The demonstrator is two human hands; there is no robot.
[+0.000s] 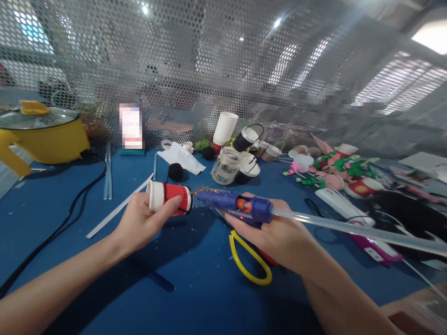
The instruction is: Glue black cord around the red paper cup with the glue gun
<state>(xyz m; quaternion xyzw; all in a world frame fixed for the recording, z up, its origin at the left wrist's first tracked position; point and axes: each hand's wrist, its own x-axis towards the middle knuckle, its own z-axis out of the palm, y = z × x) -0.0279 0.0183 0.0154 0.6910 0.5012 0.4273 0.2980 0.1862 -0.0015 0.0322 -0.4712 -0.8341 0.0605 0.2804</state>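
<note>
My left hand (141, 216) is wrapped round a red and white paper cup (178, 191), held on its side with the base to the right. Black cord runs around the cup near its base and across its red part. In my right hand (268, 232) is a blue hot glue gun (223, 201), its nozzle at the cup's base. Whether the tip touches the cup I cannot tell. A long clear glue stick (335, 223) sticks out of the gun's back end. Beneath the right hand lie scissors with a yellow handle (256, 274), partly hidden.
Behind my hands are a glass jar (226, 167), black yarn (175, 172), stacked white cups (226, 125) and white paper strips (120, 206). A yellow pot (52, 139) with a black cable stands left. Craft flowers (335, 165) and a purple power strip (377, 251) lie right.
</note>
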